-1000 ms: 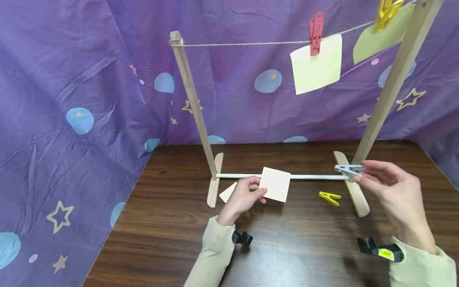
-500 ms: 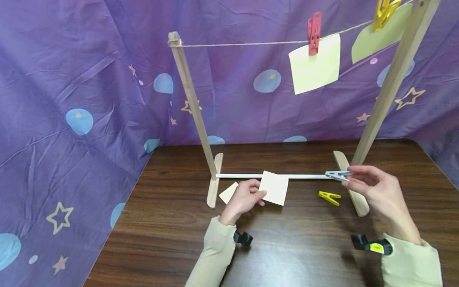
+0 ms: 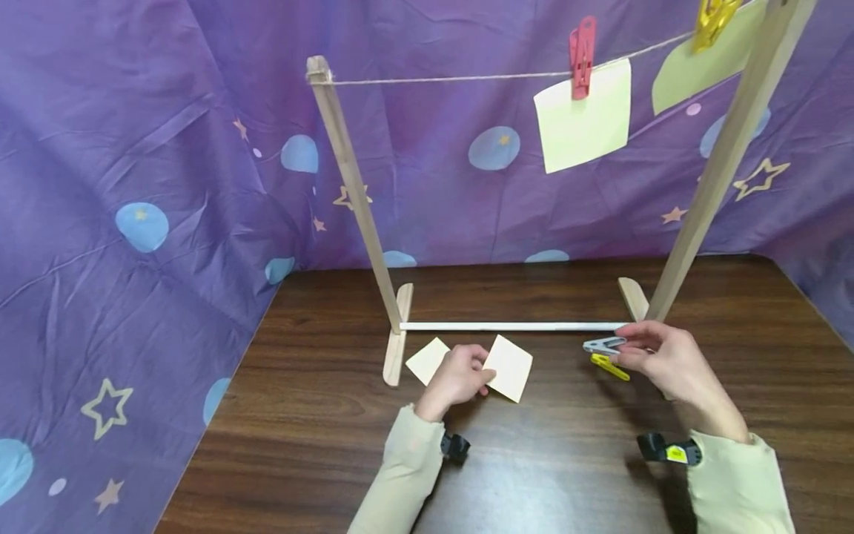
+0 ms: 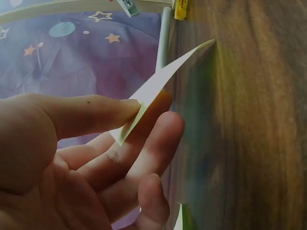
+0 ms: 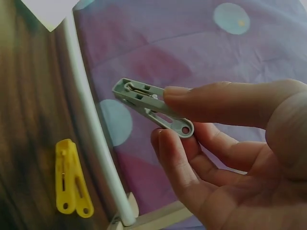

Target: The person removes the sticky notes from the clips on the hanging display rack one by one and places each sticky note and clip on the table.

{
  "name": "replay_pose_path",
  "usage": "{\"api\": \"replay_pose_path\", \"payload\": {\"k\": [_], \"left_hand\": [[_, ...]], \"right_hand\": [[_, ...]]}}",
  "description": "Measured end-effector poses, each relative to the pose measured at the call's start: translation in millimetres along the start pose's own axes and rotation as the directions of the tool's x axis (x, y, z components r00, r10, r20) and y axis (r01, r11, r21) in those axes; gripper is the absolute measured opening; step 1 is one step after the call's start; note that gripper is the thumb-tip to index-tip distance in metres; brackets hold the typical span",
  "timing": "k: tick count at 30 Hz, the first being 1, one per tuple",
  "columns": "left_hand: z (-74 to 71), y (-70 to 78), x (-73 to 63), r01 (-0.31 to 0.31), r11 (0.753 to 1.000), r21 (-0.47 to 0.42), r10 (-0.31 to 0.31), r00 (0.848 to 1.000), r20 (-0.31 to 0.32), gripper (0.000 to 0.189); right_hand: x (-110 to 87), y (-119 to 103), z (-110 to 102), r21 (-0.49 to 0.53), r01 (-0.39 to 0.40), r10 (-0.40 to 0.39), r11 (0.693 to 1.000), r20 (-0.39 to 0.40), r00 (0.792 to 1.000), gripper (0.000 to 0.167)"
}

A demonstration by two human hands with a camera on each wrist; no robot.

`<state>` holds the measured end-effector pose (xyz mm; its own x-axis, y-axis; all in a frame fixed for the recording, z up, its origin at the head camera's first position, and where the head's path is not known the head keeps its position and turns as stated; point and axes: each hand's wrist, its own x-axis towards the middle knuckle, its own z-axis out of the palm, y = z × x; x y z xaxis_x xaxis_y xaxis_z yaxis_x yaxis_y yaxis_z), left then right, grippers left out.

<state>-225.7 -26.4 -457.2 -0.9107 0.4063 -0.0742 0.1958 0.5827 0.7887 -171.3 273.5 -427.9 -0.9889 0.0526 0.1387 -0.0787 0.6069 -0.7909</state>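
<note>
My left hand (image 3: 459,377) pinches a square pale-yellow sticky note (image 3: 510,368) by one corner, thumb on top, just above the table. Under that hand, partly hidden by it, a second sticky note (image 3: 425,359) lies on the wood. A grey clothespin (image 5: 148,103) is held by its handle ends between thumb and fingers of my right hand (image 3: 667,363), its nose pointing left. Just below it on the table lies a yellow clothespin (image 5: 69,177), partly covered by the right hand in the head view.
A wooden stand with a left post (image 3: 353,193), a right post (image 3: 727,163) and a white bottom rod (image 3: 507,326) carries a string (image 3: 440,78). From it hang a note (image 3: 587,122) under a red clothespin (image 3: 583,59) and another paper (image 3: 707,67) under a yellow one.
My right hand has moved left and slightly down with the grey clothespin, nearing the yellow one. The note in my left hand has turned and dropped a little.
</note>
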Motion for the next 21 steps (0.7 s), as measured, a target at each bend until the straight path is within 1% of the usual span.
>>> {"api": "replay_pose_path", "payload": {"k": [5,9,13,17,19,21], "left_hand": [[1.0,-1.7,0.0,-0.013,0.993,0.116,0.014,1.000,-0.009,0.019],[1.5,-1.5,-0.6,0.010,0.986,0.166,-0.007,1.000,-0.019,0.018],[1.4,2.1,-2.8,0.030,0.984,0.178,-0.024,0.999,-0.035,0.017],[0.9,5.0,-4.7,0.038,0.978,0.204,-0.025,0.998,-0.064,0.010],[0.6,5.5,-5.0,0.040,0.970,0.242,-0.022,0.997,-0.078,0.008],[0.6,5.1,-5.6,0.036,0.957,0.286,-0.010,0.996,-0.093,0.012]], "right_hand": [[1.9,1,10,-0.006,0.013,-0.013,1.000,0.036,0.999,0.036],[2.8,1,17,-0.016,0.024,-0.024,1.000,0.049,0.999,0.037],[4.4,3,23,-0.016,0.026,-0.025,1.000,0.078,0.997,0.037],[5.1,5,27,-0.031,0.026,-0.023,0.999,0.101,0.995,0.037],[5.0,5,29,-0.045,0.032,-0.027,0.998,0.102,0.994,0.037],[4.5,6,31,-0.064,0.038,-0.032,0.997,0.098,0.995,0.036]]}}
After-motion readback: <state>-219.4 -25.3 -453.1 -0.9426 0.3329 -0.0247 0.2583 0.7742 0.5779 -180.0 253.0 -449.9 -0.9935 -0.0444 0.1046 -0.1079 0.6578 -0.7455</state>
